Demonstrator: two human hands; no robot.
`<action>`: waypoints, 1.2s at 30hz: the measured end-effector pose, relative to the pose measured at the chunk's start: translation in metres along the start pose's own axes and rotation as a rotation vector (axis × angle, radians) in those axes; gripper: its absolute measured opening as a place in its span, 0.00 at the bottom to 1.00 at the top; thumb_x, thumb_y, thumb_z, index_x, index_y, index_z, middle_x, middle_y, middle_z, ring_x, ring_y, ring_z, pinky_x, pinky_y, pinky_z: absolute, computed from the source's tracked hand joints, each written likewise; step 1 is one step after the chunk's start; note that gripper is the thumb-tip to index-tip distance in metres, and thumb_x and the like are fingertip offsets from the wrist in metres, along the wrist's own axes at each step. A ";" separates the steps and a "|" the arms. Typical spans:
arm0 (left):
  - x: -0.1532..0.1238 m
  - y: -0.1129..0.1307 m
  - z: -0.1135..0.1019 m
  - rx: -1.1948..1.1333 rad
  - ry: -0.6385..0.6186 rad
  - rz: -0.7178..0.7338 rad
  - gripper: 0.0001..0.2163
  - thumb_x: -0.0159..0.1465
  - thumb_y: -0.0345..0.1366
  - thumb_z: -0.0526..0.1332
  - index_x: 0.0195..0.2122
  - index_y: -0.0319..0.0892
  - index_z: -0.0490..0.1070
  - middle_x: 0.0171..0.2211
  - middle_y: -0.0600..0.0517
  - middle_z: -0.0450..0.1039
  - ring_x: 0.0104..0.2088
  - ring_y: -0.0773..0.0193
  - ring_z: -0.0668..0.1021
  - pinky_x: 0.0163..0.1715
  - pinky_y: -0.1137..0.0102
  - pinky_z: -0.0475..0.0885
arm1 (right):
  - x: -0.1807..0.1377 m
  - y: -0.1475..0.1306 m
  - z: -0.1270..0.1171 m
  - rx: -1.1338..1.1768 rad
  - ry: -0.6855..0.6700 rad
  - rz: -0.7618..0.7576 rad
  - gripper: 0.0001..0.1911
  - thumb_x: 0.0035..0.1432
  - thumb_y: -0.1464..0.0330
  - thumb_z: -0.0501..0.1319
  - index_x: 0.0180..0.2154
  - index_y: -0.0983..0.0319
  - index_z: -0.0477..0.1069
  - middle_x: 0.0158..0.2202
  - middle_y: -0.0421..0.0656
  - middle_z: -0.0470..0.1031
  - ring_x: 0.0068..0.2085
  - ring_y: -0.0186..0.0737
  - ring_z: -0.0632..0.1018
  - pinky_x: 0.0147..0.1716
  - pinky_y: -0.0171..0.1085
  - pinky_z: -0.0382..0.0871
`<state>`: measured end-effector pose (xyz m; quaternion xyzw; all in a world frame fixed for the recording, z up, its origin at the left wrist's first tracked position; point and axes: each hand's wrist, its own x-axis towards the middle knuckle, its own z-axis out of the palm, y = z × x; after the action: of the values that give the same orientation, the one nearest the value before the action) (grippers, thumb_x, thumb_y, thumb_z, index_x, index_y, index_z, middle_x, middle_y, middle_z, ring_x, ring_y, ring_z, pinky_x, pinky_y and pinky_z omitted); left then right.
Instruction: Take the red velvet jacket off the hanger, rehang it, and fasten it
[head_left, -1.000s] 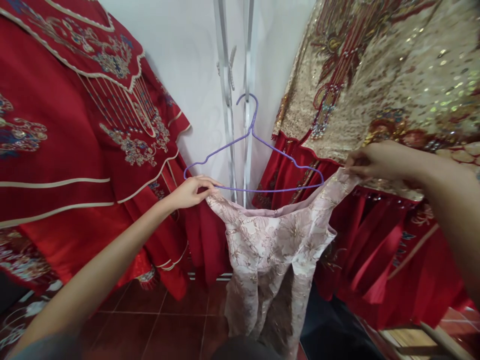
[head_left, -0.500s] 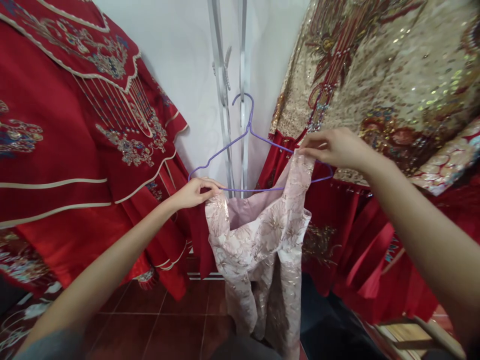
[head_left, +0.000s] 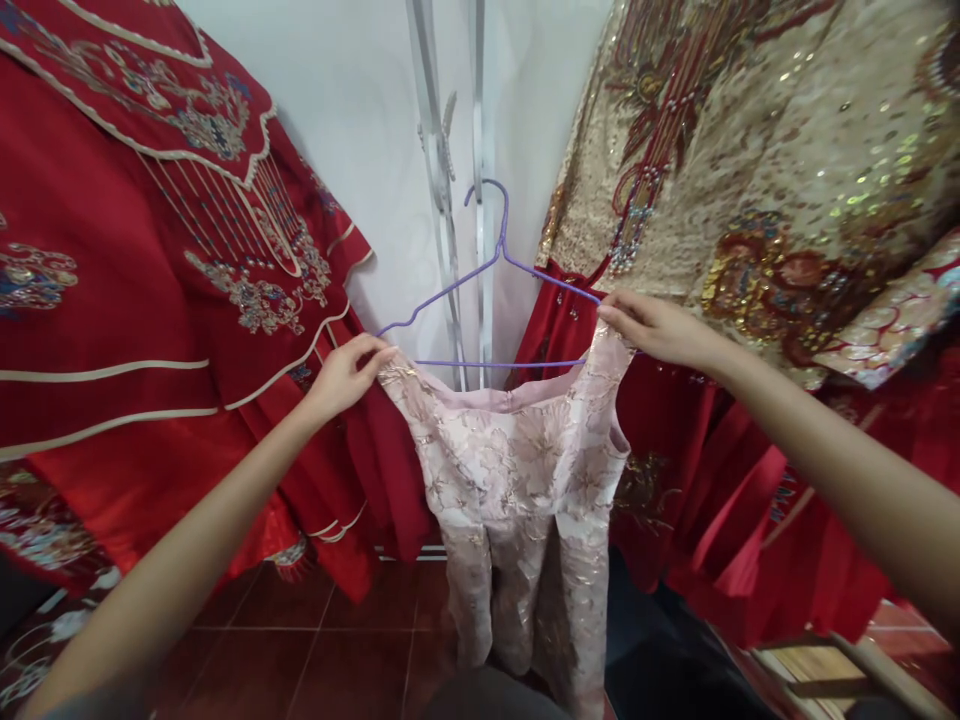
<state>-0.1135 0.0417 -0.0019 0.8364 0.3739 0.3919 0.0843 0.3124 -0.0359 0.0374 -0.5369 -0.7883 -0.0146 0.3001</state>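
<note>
A pale pink brocade garment (head_left: 517, 480) hangs down in front of me, spread between my two hands. My left hand (head_left: 346, 372) pinches its left top corner by the left end of a purple wire hanger (head_left: 491, 268). My right hand (head_left: 654, 328) is closed on the garment's right top corner and presses it against the hanger's right arm. The hanger's hook sits against a metal upright (head_left: 480, 150) on the white wall.
Red embroidered robes (head_left: 150, 300) hang close on the left. A gold sequinned gown over red skirts (head_left: 765, 180) hangs close on the right. Below are dark red floor tiles (head_left: 315, 650) and a wooden piece (head_left: 817, 670) at the bottom right.
My right hand swung in from the far right and brought the garment's corner onto the hanger's right arm. My left hand shifted left to the hanger's end, spreading the garment's top edge.
</note>
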 end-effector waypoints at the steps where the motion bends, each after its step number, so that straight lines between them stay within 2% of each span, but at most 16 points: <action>1: -0.004 -0.005 -0.004 -0.012 -0.001 -0.042 0.20 0.65 0.52 0.54 0.37 0.40 0.74 0.40 0.47 0.77 0.42 0.58 0.77 0.48 0.66 0.69 | 0.001 0.001 -0.002 -0.028 0.016 0.010 0.20 0.64 0.50 0.47 0.31 0.57 0.63 0.25 0.40 0.67 0.28 0.40 0.69 0.30 0.38 0.63; 6: -0.025 -0.022 -0.015 0.074 0.080 -0.153 0.20 0.64 0.52 0.55 0.38 0.40 0.76 0.38 0.48 0.79 0.38 0.59 0.77 0.42 0.69 0.69 | 0.007 0.005 0.001 -0.066 0.003 0.021 0.22 0.64 0.48 0.46 0.29 0.58 0.62 0.24 0.40 0.65 0.28 0.39 0.69 0.30 0.38 0.62; 11: -0.036 -0.038 -0.014 0.057 0.063 -0.278 0.21 0.61 0.54 0.56 0.35 0.40 0.77 0.35 0.47 0.80 0.35 0.57 0.78 0.37 0.69 0.69 | 0.008 0.002 0.007 -0.052 -0.012 0.024 0.23 0.63 0.47 0.45 0.29 0.57 0.61 0.23 0.39 0.65 0.27 0.39 0.69 0.31 0.38 0.62; 16: -0.036 -0.048 -0.011 0.063 0.089 -0.291 0.20 0.61 0.53 0.56 0.37 0.40 0.77 0.37 0.47 0.80 0.35 0.58 0.78 0.37 0.69 0.70 | 0.006 -0.001 0.006 -0.049 -0.019 0.031 0.22 0.64 0.49 0.46 0.29 0.57 0.62 0.24 0.39 0.66 0.27 0.39 0.69 0.30 0.38 0.61; 22: -0.033 -0.037 -0.013 0.062 0.137 -0.260 0.20 0.61 0.51 0.57 0.38 0.41 0.78 0.38 0.48 0.81 0.35 0.59 0.78 0.38 0.70 0.70 | 0.005 0.001 0.002 -0.073 0.003 0.006 0.23 0.64 0.48 0.47 0.31 0.58 0.64 0.24 0.40 0.66 0.27 0.38 0.68 0.30 0.37 0.61; 26: -0.019 -0.035 -0.017 0.063 0.181 -0.233 0.19 0.61 0.51 0.57 0.38 0.41 0.78 0.37 0.49 0.81 0.33 0.61 0.76 0.36 0.71 0.69 | 0.006 -0.001 -0.001 -0.049 -0.015 -0.008 0.24 0.62 0.47 0.48 0.31 0.58 0.67 0.25 0.40 0.68 0.27 0.38 0.68 0.30 0.37 0.60; 30: 0.014 -0.020 -0.013 0.072 0.199 -0.142 0.20 0.61 0.51 0.58 0.39 0.40 0.79 0.36 0.49 0.80 0.32 0.62 0.75 0.36 0.71 0.68 | 0.008 -0.003 -0.003 -0.049 -0.038 -0.010 0.24 0.61 0.46 0.49 0.32 0.58 0.68 0.25 0.40 0.69 0.27 0.38 0.68 0.31 0.37 0.60; 33: 0.042 0.004 -0.008 0.045 0.123 -0.071 0.20 0.62 0.51 0.58 0.39 0.39 0.79 0.38 0.48 0.80 0.36 0.60 0.77 0.38 0.70 0.70 | 0.007 0.000 -0.004 -0.051 -0.055 -0.011 0.23 0.61 0.46 0.49 0.32 0.58 0.67 0.25 0.40 0.68 0.27 0.38 0.68 0.31 0.37 0.60; 36: 0.059 0.018 -0.012 0.022 -0.038 -0.003 0.21 0.61 0.51 0.59 0.40 0.38 0.78 0.40 0.47 0.79 0.39 0.58 0.77 0.43 0.69 0.70 | 0.006 0.004 -0.005 -0.057 -0.036 -0.004 0.24 0.61 0.46 0.48 0.32 0.58 0.67 0.25 0.40 0.68 0.28 0.39 0.69 0.31 0.37 0.61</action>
<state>-0.0874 0.0678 0.0495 0.8440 0.3777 0.3718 0.0826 0.3166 -0.0305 0.0429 -0.5437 -0.7941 -0.0279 0.2704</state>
